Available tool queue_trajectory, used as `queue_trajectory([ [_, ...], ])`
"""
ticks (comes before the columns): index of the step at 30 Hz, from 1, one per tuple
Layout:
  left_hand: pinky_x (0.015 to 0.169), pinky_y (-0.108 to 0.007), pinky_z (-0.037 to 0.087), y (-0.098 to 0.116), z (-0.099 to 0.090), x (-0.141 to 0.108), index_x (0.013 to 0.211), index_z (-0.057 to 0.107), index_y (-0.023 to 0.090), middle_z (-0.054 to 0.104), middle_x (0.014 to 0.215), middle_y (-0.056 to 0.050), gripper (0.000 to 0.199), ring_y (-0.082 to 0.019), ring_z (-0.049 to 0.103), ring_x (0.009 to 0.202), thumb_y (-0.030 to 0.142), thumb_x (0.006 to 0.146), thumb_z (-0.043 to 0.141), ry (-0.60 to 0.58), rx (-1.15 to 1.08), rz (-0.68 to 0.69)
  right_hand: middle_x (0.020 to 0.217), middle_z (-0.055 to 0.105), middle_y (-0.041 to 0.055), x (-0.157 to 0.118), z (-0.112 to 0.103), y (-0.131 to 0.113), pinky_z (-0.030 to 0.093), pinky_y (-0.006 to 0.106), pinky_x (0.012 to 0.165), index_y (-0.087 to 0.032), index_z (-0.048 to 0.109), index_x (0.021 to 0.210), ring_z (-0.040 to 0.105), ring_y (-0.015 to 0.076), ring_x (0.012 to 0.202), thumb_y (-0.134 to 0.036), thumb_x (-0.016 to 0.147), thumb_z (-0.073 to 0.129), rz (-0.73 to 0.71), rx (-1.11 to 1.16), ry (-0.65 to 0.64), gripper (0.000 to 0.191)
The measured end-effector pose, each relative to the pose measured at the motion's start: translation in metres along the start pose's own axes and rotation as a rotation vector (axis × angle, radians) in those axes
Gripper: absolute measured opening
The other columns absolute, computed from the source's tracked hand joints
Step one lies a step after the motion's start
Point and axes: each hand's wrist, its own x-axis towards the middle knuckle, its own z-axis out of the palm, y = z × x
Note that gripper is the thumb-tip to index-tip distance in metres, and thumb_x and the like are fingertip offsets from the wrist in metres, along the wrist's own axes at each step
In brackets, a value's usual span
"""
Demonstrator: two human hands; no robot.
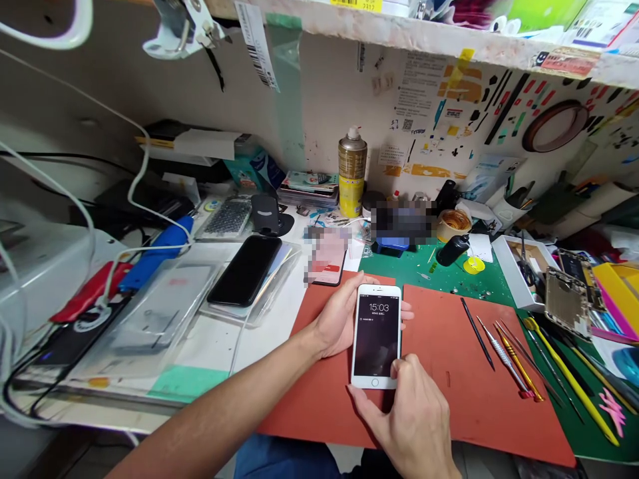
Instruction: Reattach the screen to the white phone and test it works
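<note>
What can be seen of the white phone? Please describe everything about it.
The white phone has rounded corners, a glass-like front and a round button below the screen, which is lit: 15:03 and smaller text on a dark background. It is face up, top end farther away. The left hand holds it from behind, fingers showing past its right edge; the right hand touches its lower end. It is over the red mat; its back is hidden.
</note>
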Motion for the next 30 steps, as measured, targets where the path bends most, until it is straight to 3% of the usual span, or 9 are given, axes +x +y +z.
queue_trajectory([
  [5, 0.087, -0.055, 0.058, 0.000, -0.003, 0.004, 0.121, 0.062, 0.017, 0.077, 0.102, -0.018, 0.047, -0.035, 0.077, 0.093, 0.056, 0.104, 0.041, -0.053, 0.015, 0.026, 0.074, 0.050, -0.0007, -0.005, -0.005, 0.005, 0.042, 0.032, 0.056, -0.022, 0.049, 0.091, 0.052, 0.0177, 0.062, -0.068, 0.092, 0.068, 0.014, 0.083, 0.005, 0.049],
  [8, 0.086, -0.052, 0.059, -0.001, -0.007, 0.007, 0.119, 0.064, 0.016, 0.077, 0.100, -0.018, 0.049, -0.033, 0.077, 0.090, 0.056, 0.104, 0.041, -0.046, 0.000, 0.050, 0.078, 0.057, 0.0035, -0.010, -0.017, 0.006, 0.046, 0.032, 0.061, -0.020, 0.052, 0.091, 0.054, 0.0181, 0.068, -0.043, 0.098, 0.070, -0.054, 0.234, 0.096, 0.030],
  [10, 0.086, -0.050, 0.059, -0.001, -0.009, 0.009, 0.117, 0.066, 0.016, 0.077, 0.101, -0.018, 0.051, -0.032, 0.077, 0.090, 0.058, 0.103, 0.041, -0.053, -0.010, 0.053, 0.093, 0.068, 0.0103, -0.011, -0.026, 0.003, 0.052, 0.036, 0.074, -0.017, 0.059, 0.097, 0.061, 0.0224, 0.083, -0.025, 0.100, 0.061, -0.174, 0.301, 0.114, 0.008],
  [11, 0.086, -0.050, 0.060, -0.001, -0.010, 0.009, 0.117, 0.066, 0.016, 0.077, 0.101, -0.018, 0.052, -0.032, 0.076, 0.089, 0.059, 0.103, 0.040, -0.054, -0.011, 0.051, 0.105, 0.072, 0.0125, -0.010, -0.029, -0.001, 0.053, 0.039, 0.082, -0.016, 0.063, 0.101, 0.062, 0.0252, 0.094, -0.020, 0.100, 0.057, -0.240, 0.310, 0.087, 0.007],
  [13, 0.085, -0.050, 0.060, -0.001, -0.011, 0.010, 0.117, 0.067, 0.017, 0.077, 0.101, -0.018, 0.054, -0.031, 0.077, 0.088, 0.061, 0.103, 0.039, -0.052, -0.006, 0.046, 0.127, 0.073, 0.0112, -0.007, -0.033, -0.008, 0.050, 0.042, 0.095, -0.016, 0.067, 0.108, 0.060, 0.0290, 0.112, -0.019, 0.101, 0.052, -0.337, 0.293, -0.011, 0.017],
  [16, 0.085, -0.049, 0.059, -0.001, -0.012, 0.010, 0.118, 0.067, 0.017, 0.077, 0.102, -0.017, 0.056, -0.031, 0.077, 0.087, 0.063, 0.102, 0.039, -0.056, 0.003, 0.048, 0.142, 0.068, 0.0067, -0.004, -0.031, -0.014, 0.046, 0.043, 0.099, -0.016, 0.068, 0.112, 0.055, 0.0314, 0.126, -0.023, 0.103, 0.049, -0.359, 0.251, -0.116, 0.022],
  [19, 0.085, -0.049, 0.059, 0.000, -0.012, 0.010, 0.116, 0.066, 0.016, 0.077, 0.100, -0.018, 0.056, -0.031, 0.076, 0.086, 0.063, 0.102, 0.039, -0.066, 0.019, 0.053, 0.140, 0.069, 0.0097, -0.008, -0.028, -0.007, 0.046, 0.046, 0.097, -0.015, 0.068, 0.114, 0.057, 0.0332, 0.124, -0.020, 0.101, 0.051, -0.312, 0.217, -0.076, 0.021],
  [25, 0.083, -0.049, 0.059, 0.002, -0.007, 0.009, 0.111, 0.066, 0.016, 0.077, 0.095, -0.018, 0.059, -0.032, 0.076, 0.084, 0.065, 0.102, 0.035, -0.063, 0.039, 0.060, 0.118, 0.076, 0.0161, -0.025, -0.034, 0.022, 0.053, 0.045, 0.083, -0.010, 0.067, 0.119, 0.061, 0.0314, 0.105, 0.001, 0.090, 0.061, -0.159, 0.246, 0.154, 0.032],
  [30, 0.081, -0.048, 0.059, 0.003, -0.004, 0.008, 0.109, 0.065, 0.016, 0.077, 0.093, -0.017, 0.056, -0.032, 0.076, 0.083, 0.065, 0.101, 0.039, -0.058, 0.055, 0.063, 0.118, 0.075, 0.0183, -0.022, -0.035, 0.022, 0.055, 0.045, 0.081, -0.009, 0.067, 0.118, 0.063, 0.0295, 0.100, 0.002, 0.089, 0.062, -0.229, 0.323, 0.103, 0.032],
])
